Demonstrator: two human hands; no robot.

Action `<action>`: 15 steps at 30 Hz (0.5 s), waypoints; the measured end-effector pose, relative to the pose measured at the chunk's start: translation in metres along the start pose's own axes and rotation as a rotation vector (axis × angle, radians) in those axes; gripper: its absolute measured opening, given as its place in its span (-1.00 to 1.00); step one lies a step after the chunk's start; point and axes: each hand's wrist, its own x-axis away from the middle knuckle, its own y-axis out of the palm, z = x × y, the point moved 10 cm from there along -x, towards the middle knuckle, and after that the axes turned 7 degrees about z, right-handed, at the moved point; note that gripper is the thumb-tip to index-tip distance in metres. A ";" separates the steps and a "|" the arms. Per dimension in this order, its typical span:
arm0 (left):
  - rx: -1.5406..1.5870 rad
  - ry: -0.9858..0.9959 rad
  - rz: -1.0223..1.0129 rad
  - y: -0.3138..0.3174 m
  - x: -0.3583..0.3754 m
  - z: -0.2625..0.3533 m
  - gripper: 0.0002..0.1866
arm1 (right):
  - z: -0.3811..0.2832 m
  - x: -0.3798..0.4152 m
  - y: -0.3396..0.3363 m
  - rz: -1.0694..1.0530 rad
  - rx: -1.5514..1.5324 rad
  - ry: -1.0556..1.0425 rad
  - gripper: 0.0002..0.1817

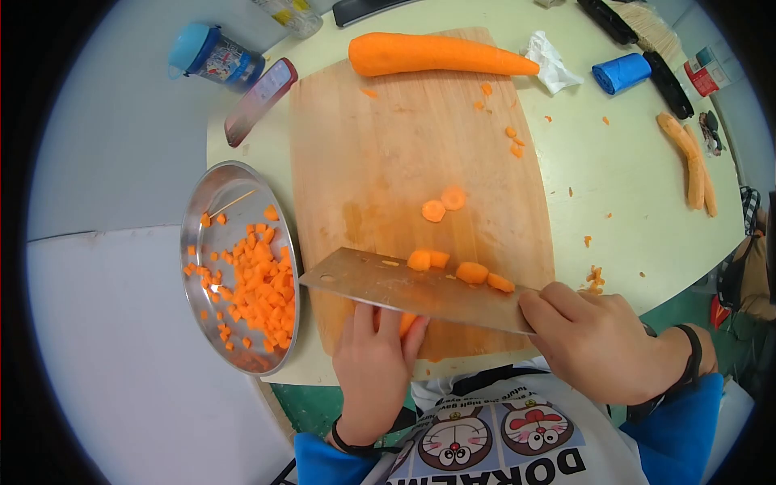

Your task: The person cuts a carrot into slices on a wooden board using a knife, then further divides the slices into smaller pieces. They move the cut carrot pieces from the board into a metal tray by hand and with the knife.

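Note:
My right hand (586,335) is closed round the handle end of a wide cleaver (404,291), whose blade reaches left across the wooden cutting board (347,153). Close under the blade, my left hand (372,364) has its fingers bent over a piece of carrot (408,323), mostly covered by fingers and blade. Several thick carrot chunks (472,272) lie along the blade's far side; some seem to touch it. Two thin carrot slices (443,204) rest farther up the board. Across the board's far end lies a whole peeled carrot (440,56).
Left of the board stands an oval metal dish (230,174) holding diced carrot (263,279) and a toothpick. Around the far side are a phone (260,101), a blue cup (214,56), crumpled tissue (552,63) and a blue roll (621,73). Pale peeled sticks (691,162) lie at right.

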 end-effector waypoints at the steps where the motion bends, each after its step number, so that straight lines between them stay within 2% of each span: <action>1: -0.008 0.007 -0.012 0.001 0.001 0.000 -0.70 | 0.001 -0.001 0.000 -0.003 -0.011 0.006 -0.72; 5: -0.012 0.094 -0.032 0.004 0.002 0.001 -0.72 | -0.001 -0.005 -0.003 0.034 0.019 -0.048 -0.69; 9: -0.017 0.090 -0.037 0.003 0.002 0.001 -0.72 | -0.001 -0.012 -0.008 0.063 0.014 -0.085 -0.71; 11: -0.062 0.114 -0.080 0.008 0.005 -0.001 -0.63 | 0.000 -0.013 -0.006 0.069 0.012 -0.090 -0.71; 15: -0.066 0.117 -0.082 0.008 0.005 -0.001 -0.62 | 0.000 -0.015 -0.006 0.083 0.027 -0.091 -0.73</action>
